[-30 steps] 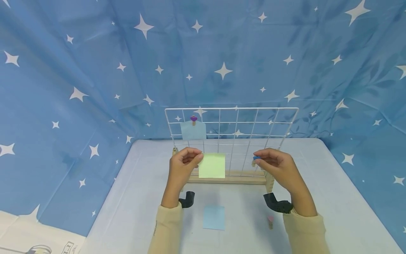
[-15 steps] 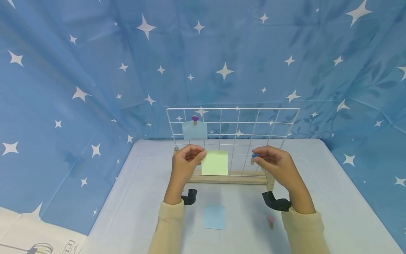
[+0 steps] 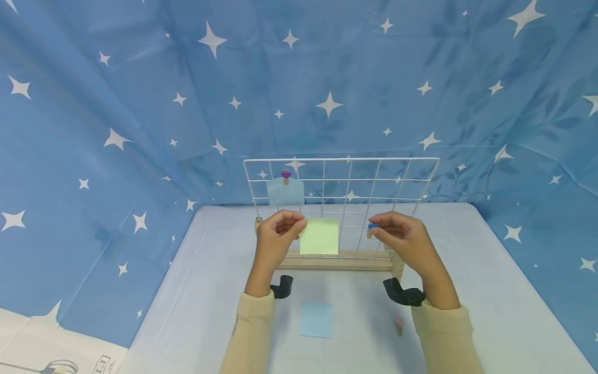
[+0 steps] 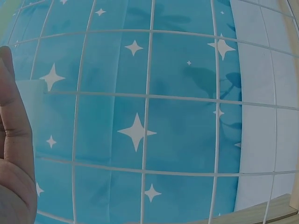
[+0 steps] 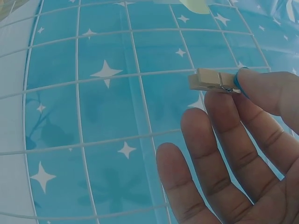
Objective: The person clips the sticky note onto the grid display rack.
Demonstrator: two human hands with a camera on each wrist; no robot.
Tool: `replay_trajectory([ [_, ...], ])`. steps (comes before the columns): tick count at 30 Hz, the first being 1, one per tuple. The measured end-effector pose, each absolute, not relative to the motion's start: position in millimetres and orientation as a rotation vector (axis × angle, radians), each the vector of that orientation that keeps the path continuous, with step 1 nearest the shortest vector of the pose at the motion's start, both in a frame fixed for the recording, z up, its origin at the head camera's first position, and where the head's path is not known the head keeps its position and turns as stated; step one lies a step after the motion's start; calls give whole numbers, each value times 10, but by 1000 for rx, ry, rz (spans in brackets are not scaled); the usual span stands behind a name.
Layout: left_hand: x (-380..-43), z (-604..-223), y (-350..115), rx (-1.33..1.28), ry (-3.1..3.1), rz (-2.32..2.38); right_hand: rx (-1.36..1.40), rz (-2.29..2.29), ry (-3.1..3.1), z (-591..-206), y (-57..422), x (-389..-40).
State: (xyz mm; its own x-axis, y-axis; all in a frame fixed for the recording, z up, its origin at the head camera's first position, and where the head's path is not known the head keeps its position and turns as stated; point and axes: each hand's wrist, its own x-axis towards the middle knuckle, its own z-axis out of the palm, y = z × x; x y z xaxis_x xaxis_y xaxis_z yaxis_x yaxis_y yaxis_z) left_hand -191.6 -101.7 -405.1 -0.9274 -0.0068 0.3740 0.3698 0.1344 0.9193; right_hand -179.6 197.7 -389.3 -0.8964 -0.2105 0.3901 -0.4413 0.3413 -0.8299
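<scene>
My left hand (image 3: pixel 279 235) pinches a yellow-green sticky note (image 3: pixel 320 237) by its upper left corner, in front of the white wire grid (image 3: pixel 347 159). To the right, my right hand (image 3: pixel 401 232) holds a small wooden clothespin (image 5: pixel 212 79) with a blue decoration (image 3: pixel 372 226) between thumb and fingers. In the right wrist view the clothespin's free end points left, toward the grid. A light blue note (image 3: pixel 284 193) hangs at the grid's upper left under a clothespin with a purple heart (image 3: pixel 286 174).
The grid stands in a wooden base (image 3: pixel 334 264) on the white table (image 3: pixel 187 311). Nearer me lie another light blue note (image 3: pixel 315 320) and a clothespin with a pink top (image 3: pixel 399 325). Behind hangs a blue star-patterned cloth (image 3: pixel 261 72).
Both hands have moved slightly up. The left has carried the yellow-green note a little right, and the right has brought its clothespin slightly left, so they are closer together.
</scene>
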Motion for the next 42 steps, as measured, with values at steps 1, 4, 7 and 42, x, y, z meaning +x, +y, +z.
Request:
replay_trajectory([
  [1, -1919, -4050, -1012, -358, -2126, -1860, 589, 1582, -2390, -3890, 1973, -1800],
  [4, -1938, -4049, -1002, -376, -2123, -1850, 586, 1577, -2392, -3877, 1964, -1812],
  [7, -1958, -4044, -989, -385, -2116, -1845, 584, 1583, -2388, -3859, 1950, -1817],
  [42, -2119, -3853, -855, -486, -2098, -1824, 617, 1557, -2396, -3720, 1889, -1959],
])
